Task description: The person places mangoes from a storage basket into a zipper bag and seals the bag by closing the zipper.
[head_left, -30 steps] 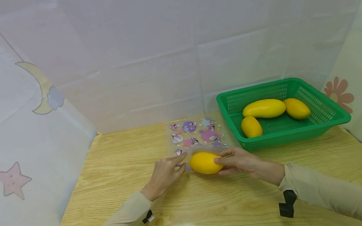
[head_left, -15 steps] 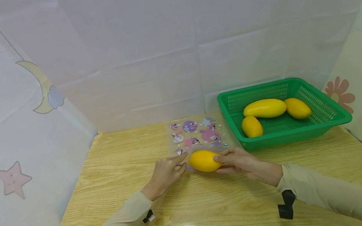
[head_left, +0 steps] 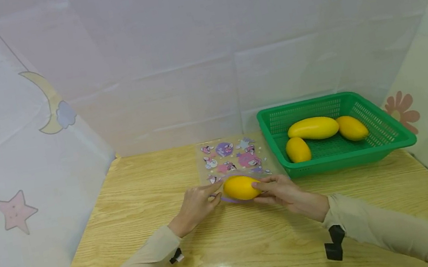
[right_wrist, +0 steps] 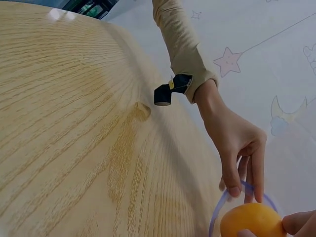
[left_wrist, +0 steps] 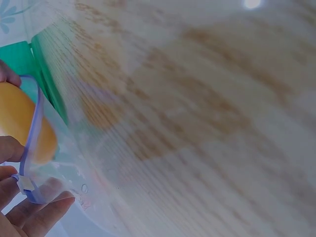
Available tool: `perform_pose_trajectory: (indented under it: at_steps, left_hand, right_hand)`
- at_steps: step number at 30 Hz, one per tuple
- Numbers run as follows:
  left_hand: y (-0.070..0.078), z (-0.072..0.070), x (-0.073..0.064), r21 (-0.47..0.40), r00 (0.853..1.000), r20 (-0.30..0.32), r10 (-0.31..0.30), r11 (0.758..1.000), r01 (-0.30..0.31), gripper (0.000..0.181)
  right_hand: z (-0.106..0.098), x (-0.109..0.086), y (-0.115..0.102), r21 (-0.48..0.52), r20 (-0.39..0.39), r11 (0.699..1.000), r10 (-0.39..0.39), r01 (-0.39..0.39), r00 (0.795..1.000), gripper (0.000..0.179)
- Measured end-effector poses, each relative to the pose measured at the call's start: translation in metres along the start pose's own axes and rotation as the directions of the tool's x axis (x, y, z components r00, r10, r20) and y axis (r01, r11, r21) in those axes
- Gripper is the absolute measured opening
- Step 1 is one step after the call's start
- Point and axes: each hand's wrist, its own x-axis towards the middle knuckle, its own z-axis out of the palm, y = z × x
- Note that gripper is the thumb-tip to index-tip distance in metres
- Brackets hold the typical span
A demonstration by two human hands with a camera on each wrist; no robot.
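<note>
My right hand grips a yellow mango by its right end, at the mouth of a clear printed zip bag. My left hand pinches the left side of the bag's mouth. In the left wrist view the purple zip rim crosses in front of the mango, whose far end shows through the clear plastic. A white slider sits by the left fingers. The right wrist view has the rim looping around the mango, with the left hand at its edge.
A green basket stands at the back right of the wooden table. It holds a long yellow fruit and two smaller mangoes, one on the right and one in front. Printed sheets hang behind and at both sides.
My right hand has moved the mango slightly forward, away from me, at the bag's mouth. The left hand has stayed nearly still on the bag's edge.
</note>
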Motion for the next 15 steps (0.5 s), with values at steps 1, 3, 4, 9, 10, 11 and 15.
perform_pose_trajectory:
  at_steps: [1,3,4,9,10,11,15]
  left_hand:
    - [0.0,0.0001,0.0,0.0,1.0,-0.002,0.002,1.0,-0.002,0.039]
    - [-0.0001,0.0003,-0.0001,0.0,1.0,-0.01,0.01,1.0,-0.01,0.038]
    - [-0.0002,0.0005,-0.0001,0.001,1.0,-0.013,0.012,1.0,-0.012,0.038]
    - [-0.0002,0.0007,-0.0003,-0.002,1.0,-0.016,0.02,1.0,-0.02,0.037]
    - [-0.0001,0.0007,-0.0004,-0.008,1.0,-0.017,0.022,1.0,-0.022,0.037]
    - [-0.0002,0.001,-0.0004,-0.011,1.0,-0.018,0.024,1.0,-0.024,0.037]
    - [0.0001,0.0021,-0.0003,-0.019,0.999,-0.027,0.031,0.999,-0.032,0.036]
  right_hand:
    - [0.0009,0.0004,0.0001,0.0,-0.011,1.0,0.002,-0.002,1.0,0.048]
    - [0.0028,0.0011,0.0007,0.002,-0.024,1.0,0.004,-0.004,1.0,0.047]
    - [0.0035,0.0015,0.001,0.0,-0.027,1.0,0.004,-0.004,1.0,0.047]
    - [0.0062,0.0035,0.0029,-0.014,-0.042,1.0,0.005,-0.005,0.999,0.043]
    - [0.0065,0.0039,0.0032,-0.016,-0.044,1.0,0.006,-0.006,0.999,0.042]
    - [0.0067,0.0044,0.0036,-0.017,-0.05,1.0,0.007,-0.008,0.999,0.041]
    - [0.0076,0.0055,0.0042,-0.034,-0.056,0.999,0.008,-0.01,0.998,0.038]
